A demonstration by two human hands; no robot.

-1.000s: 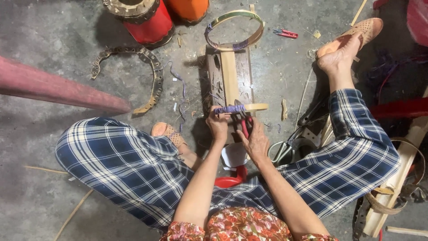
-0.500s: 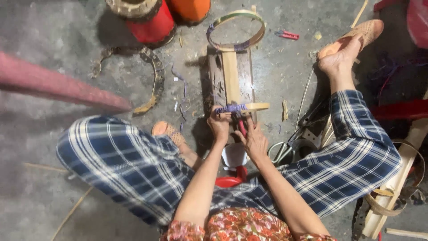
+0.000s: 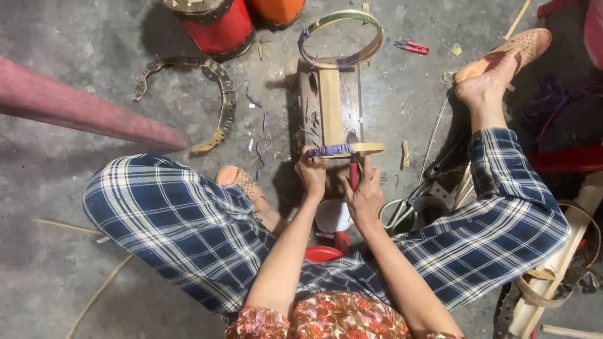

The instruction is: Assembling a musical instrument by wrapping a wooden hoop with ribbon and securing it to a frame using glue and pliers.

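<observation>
The bamboo hoop (image 3: 342, 39) is lying along the wooden block (image 3: 306, 100), its near end at the block's near edge. The left hand (image 3: 312, 172) is pinching the purple binding (image 3: 331, 150) there; the right hand (image 3: 364, 194) is closing around a red-handled tool (image 3: 353, 174) (blade hidden). The strip is looking light, springy and smooth: grip at the wrapped, rougher section.
</observation>
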